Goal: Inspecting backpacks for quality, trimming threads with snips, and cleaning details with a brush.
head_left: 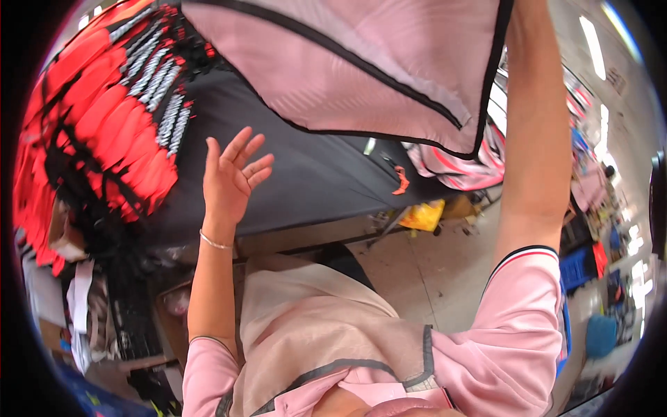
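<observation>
A pink fabric piece with black binding along its edges [410, 76] hangs at the top of the view, above the dark table. A black-edged strip crosses its middle. My left hand [233, 174] is raised over the table with the fingers spread and nothing in it; a thin bracelet circles its wrist. My right arm reaches up at the right beside the fabric's edge. The right hand itself lies beyond the top edge, so its grip does not show. Below the fabric, a small tool with orange handles [399, 181] rests on the table.
The table has a black cover [292, 187]. A large heap of red pieces with black straps and grey-patterned strips [121, 125] fills its left side. Pink and white striped material [462, 167] lies at the right end. Below are a yellow bag [422, 215] and a cardboard box [458, 207].
</observation>
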The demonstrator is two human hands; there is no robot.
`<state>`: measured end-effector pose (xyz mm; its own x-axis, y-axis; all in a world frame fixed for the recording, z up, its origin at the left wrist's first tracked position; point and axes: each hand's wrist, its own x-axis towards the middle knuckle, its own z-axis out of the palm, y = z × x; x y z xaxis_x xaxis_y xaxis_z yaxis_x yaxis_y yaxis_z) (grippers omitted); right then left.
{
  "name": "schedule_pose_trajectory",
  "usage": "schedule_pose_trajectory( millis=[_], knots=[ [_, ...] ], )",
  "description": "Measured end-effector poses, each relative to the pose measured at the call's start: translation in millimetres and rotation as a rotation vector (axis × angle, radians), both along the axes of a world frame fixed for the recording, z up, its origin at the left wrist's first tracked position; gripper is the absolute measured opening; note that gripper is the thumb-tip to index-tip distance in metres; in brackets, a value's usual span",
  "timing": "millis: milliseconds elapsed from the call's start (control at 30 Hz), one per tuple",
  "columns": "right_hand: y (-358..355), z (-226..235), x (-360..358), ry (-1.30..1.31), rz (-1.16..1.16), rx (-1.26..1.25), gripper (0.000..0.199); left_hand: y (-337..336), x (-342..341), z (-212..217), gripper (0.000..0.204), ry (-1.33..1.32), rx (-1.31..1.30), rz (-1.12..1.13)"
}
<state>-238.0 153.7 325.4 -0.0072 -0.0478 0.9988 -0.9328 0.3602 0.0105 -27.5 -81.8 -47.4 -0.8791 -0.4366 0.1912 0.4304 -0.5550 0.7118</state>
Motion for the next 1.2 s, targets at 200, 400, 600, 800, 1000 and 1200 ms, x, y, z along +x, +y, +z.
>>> schedule_pose_trajectory(
  millis=[200,400,600,800,1000,1200],
  knots=[
    [-90.1,-100.9,102.0,-0.038,0.763,0.271,0.036,-47.5,34.9,-41.0,0.106,-0.341,0.238,0.044],
    [-114.3,-179.8,143.2,-0.215,1.393,0.583,0.032,-23.4,17.3,-117.2,0.071,-0.267,0.274,0.253],
    [-114.0,-314.5,198.3,-0.684,1.771,0.721,0.03,3.1,18.8,-121.4,0.083,-0.232,-0.196,0.822],
    [-101.3,-342.0,42.4,-1.046,2.083,0.639,0.029,-3.3,23.0,-140.3,0.07,-0.177,-0.335,1.001],
    [-2.6,-380.2,-88.4,-1.257,2.27,0.336,0.029,-36.5,38.9,-126.7,0.068,-0.094,-0.247,0.928],
    [-17.3,-428.9,-124.7,-1.108,2.462,0.093,0.031,-117.0,-11.7,-47.3,0.056,-0.182,-0.471,0.961]
  ],
)
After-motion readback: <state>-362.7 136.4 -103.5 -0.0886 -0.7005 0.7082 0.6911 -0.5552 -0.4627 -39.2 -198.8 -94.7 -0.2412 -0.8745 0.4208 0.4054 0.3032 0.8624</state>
